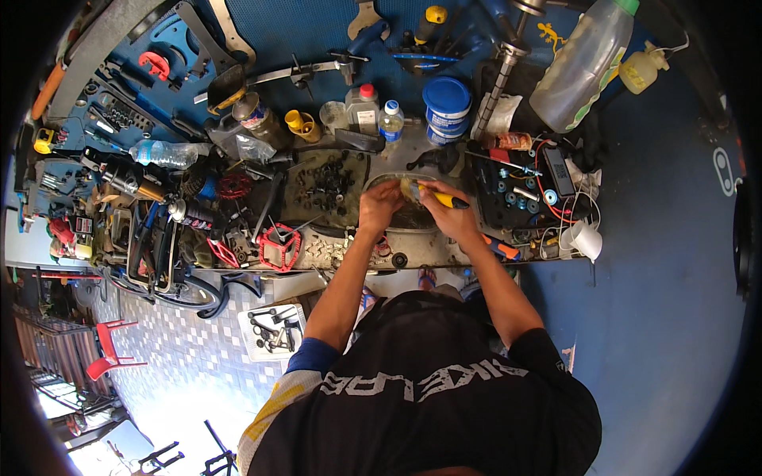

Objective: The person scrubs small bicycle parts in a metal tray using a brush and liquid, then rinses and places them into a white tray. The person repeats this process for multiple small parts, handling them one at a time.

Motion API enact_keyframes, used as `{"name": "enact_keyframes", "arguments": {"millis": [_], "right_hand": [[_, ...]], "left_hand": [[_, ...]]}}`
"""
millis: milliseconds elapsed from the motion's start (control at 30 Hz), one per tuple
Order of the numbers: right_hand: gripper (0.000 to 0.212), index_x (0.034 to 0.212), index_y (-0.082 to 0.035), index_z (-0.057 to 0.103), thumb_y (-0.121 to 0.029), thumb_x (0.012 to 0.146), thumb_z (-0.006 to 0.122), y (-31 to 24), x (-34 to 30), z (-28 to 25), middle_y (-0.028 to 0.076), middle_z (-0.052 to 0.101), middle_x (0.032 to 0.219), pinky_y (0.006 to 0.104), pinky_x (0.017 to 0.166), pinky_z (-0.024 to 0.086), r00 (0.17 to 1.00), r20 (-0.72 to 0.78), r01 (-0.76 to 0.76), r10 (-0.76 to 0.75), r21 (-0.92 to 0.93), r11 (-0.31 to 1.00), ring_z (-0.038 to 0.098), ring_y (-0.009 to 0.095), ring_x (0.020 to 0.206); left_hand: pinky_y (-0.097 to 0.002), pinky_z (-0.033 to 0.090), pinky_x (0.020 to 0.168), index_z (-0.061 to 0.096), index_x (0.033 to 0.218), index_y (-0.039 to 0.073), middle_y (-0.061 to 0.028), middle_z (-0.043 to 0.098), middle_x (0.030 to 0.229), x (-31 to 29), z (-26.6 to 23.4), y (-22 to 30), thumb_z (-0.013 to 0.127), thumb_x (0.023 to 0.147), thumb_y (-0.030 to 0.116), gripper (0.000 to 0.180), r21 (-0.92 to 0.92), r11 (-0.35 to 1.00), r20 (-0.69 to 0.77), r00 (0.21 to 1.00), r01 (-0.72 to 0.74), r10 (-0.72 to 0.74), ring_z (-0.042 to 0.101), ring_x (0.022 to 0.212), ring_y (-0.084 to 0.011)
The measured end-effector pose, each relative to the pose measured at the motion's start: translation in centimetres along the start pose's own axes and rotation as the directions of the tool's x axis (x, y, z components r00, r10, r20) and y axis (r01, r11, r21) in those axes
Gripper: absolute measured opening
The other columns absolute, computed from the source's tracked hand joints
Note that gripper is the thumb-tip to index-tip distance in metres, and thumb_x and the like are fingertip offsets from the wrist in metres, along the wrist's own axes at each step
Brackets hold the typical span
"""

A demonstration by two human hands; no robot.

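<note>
One yellow-and-black-handled tool (441, 197) is gripped in your right hand (448, 216), back from the grey bench's front edge (440, 256), probably angled for control; what the curled fingers of your left hand (379, 209) hold is unclear.

1. The yellow-black tool handle (446, 197) is made, as it seems, of smooth plastic.
2. Glossy plastic is seen on the blue tub (447, 95).
3. Clear, wrinkled plastic is shown by the lying bottle (165, 154).
4. The tall rod (496, 91) is formed of shiny metal.
5. The black shirt (452, 397) is made of matt cloth.
</note>
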State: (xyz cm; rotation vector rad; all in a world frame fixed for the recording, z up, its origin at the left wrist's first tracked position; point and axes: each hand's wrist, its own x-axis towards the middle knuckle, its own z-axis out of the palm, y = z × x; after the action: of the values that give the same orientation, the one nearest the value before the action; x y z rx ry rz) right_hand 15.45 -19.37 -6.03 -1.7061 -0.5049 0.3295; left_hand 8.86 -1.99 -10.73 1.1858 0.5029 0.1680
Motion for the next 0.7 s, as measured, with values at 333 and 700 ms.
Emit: {"name": "enact_keyframes", "arguments": {"millis": [333,700], "right_hand": [[0.031,0.117,-0.009,0.077,-0.018,0.087,0.079,-0.4,-0.1,-1.3,0.012,0.078,0.094,0.0334,0.084,0.055,0.970,0.166,0.210,-0.178,-0.206,0.956,0.074,0.024,0.093],[0.033,0.118,-0.011,0.077,-0.018,0.086,0.079,-2.1,1.2,-2.4,0.013,0.075,0.099,0.0380,0.079,0.054,0.857,0.406,0.425,-0.317,-0.208,0.881,0.069,0.028,0.090]], "left_hand": [[-0.0356,0.060,0.094,0.058,0.137,-0.004,-0.0155,0.070,0.118,0.0,-1.2,-0.2,0.059,0.104,0.008,0.035,-0.091,0.989,-0.018,0.993,0.115,-0.117,0.068,0.106,-0.0206],[-0.0394,0.064,0.085,0.050,0.120,-0.001,-0.0081,0.061,0.101,0.3,-2.6,0.6,0.057,0.102,0.002,0.020,-0.050,0.993,0.020,0.994,0.105,-0.104,0.070,0.092,-0.0228]]}}
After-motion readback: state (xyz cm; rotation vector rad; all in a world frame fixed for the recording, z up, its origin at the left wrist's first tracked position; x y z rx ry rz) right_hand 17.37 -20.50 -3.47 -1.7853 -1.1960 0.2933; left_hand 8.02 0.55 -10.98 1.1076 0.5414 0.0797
